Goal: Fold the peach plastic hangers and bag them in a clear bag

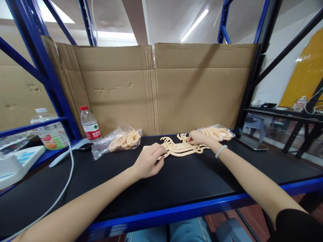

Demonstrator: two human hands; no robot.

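Cream-coloured scrollwork pieces (180, 148), with long curved bars and comb-like curled ends, lie on the black tabletop in front of me. My left hand (150, 160) rests at their left end, fingers bent and thumb tucked in around the edge of a piece. At the upper right of the scrollwork, my right hand (198, 137) has its fingers pressed together on a piece; its fingertips are partly hidden. A bracelet of pale beads (221, 151) circles the right wrist.
Clear plastic bags of similar cream pieces lie at left (126, 139) and right (217, 132). A red-capped water bottle (90, 124) stands left, near a white cable (69, 171). A flat dark device (252, 144) lies right. Cardboard (121, 90) walls the back; blue posts frame the sides.
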